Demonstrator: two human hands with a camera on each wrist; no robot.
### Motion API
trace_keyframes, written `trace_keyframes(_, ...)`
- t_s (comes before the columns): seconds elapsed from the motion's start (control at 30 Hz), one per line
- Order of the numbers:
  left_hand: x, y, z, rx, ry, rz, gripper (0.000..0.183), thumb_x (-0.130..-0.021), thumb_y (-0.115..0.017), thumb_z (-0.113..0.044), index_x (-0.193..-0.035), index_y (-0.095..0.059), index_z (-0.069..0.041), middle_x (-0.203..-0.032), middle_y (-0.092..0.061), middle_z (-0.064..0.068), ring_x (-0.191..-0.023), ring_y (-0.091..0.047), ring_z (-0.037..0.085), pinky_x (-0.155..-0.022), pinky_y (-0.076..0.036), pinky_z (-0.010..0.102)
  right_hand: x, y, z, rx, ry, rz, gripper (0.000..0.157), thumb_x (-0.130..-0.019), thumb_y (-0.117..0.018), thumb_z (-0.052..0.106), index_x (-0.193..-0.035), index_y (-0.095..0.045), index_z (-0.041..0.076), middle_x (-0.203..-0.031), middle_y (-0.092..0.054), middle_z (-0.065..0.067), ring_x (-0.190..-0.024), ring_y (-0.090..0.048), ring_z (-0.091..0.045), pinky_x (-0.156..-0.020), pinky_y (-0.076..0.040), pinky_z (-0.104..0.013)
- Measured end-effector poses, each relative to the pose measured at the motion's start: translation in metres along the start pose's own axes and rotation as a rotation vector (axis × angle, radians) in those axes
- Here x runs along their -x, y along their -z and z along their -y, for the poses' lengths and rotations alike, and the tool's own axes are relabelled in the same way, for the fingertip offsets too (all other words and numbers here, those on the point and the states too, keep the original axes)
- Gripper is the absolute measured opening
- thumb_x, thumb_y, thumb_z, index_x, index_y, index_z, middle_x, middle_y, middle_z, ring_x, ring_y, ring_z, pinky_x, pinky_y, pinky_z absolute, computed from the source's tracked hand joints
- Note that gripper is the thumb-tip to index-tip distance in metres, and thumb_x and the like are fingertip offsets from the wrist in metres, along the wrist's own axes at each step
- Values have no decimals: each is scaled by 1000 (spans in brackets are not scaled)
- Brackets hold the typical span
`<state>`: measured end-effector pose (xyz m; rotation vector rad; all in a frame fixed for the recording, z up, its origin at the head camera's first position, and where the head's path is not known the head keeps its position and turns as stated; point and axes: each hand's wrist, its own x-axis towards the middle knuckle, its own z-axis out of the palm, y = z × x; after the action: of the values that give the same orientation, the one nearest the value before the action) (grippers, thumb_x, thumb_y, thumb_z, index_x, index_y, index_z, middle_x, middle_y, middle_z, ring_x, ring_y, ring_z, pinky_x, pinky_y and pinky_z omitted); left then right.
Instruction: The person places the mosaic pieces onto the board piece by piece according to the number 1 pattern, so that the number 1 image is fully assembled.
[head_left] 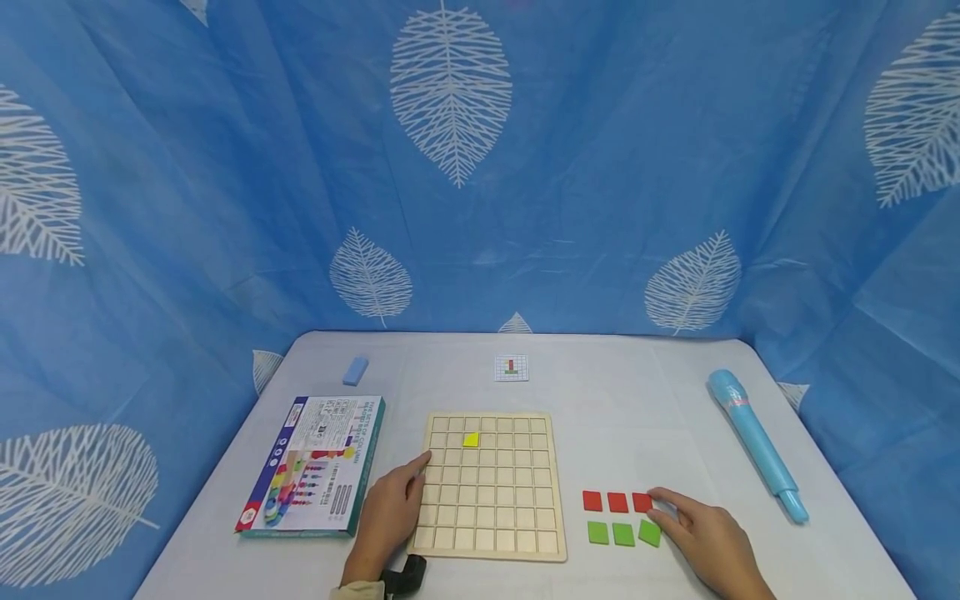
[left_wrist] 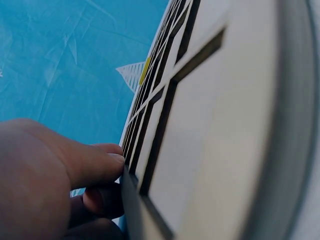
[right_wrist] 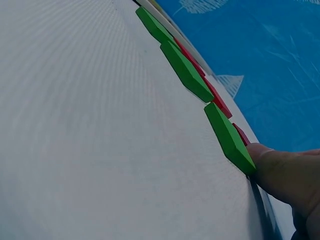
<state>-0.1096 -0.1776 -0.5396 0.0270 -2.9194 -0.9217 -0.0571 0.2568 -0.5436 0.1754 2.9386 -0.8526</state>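
Observation:
A square-grid wooden board lies flat, with a yellow tile in an upper cell. My left hand rests at its left side, index fingertip touching the edge and thumb close by. To the board's right are three red tiles in a row above three green tiles. My right hand reaches to the rightmost pair, with index fingertip at the red tile's upper right corner and thumb between the red and green ones. In the right wrist view, the thumb overlaps the tilted nearest green tile.
A small pattern card lies behind the board. On the left are a printed box and a small blue block. A light-blue wand-like object lies at the right. Blue leaf-print cloth hangs behind the white table.

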Motion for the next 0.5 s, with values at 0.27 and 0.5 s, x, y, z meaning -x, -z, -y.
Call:
trace_keyframes(0.27,2,-1,2,4,16,21,38,-100,-65,-17,-138,-66,-17,-112,-73,4,-91,-63,15,-85,-53,46,-1,0,1,0,-9,23,44,-93,-74,37,-127,-71,10,-60,-45,2,-56,-42,-17,-54,-33,-28)
trace_keyframes(0.5,0,0,1,12,-2,15,38,-100,-65,-17,-138,-67,-17,-111,-73,4,-90,-62,15,-87,-53,47,-1,2,2,-7,-7,36,41,-94,-73,33,-127,-71,10,-60,-44,1,-55,-42,-17,-55,-34,-29)
